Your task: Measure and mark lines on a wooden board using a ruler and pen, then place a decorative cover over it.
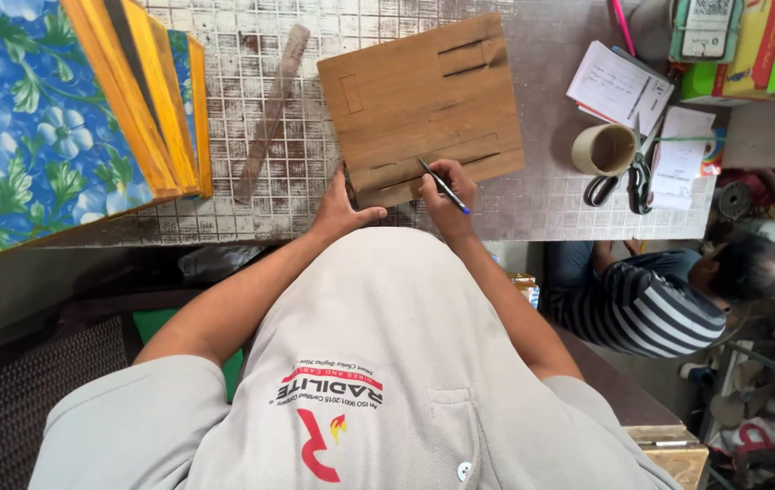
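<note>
1. Wooden board [419,104] lies flat on the worktable [541,195], centre.
2. Left hand [340,210] rests at the board's 7 o'clock corner; right hand [446,191] with pen [443,185] sits on its 6 o'clock edge.
3. Ruler [269,113] lies at 9 o'clock of the board; stacked panels [147,95] beyond it.
4. Tape roll [603,150] and scissors [621,184] at 3 o'clock; papers [619,86] at 2 o'clock.
5. Another person [668,295] sits below the table edge, 4 o'clock.
</note>
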